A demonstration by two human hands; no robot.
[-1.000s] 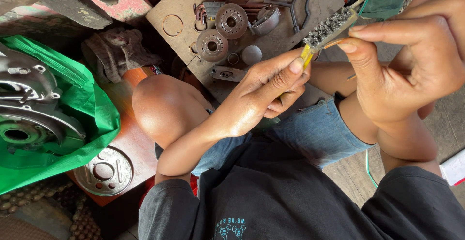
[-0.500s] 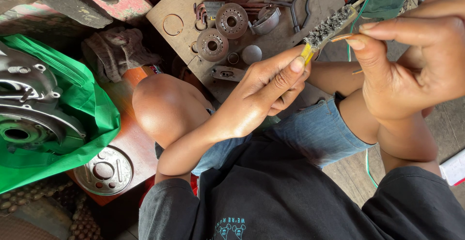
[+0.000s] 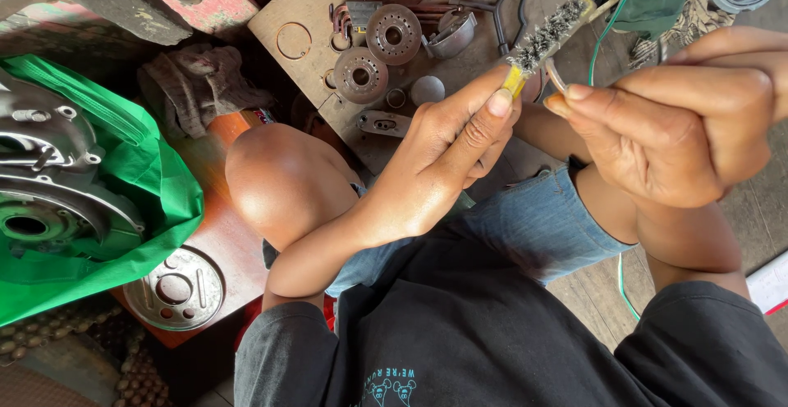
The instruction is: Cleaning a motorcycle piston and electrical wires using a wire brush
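Observation:
My left hand grips the yellow handle of a small wire brush, whose grey bristles point up and to the right. My right hand pinches a thin metal ring between thumb and forefinger, right beside the bristles. Both hands are raised above my knees, over my blue denim shorts. Most of the ring is hidden by my fingers.
A cardboard sheet ahead carries round clutch parts, rings and a bent tool. An engine cover rests on green cloth at left. A round metal plate lies on a red board. A green wire hangs at right.
The brush has slid up and to the right along the ring, and my right hand has shifted slightly with it.

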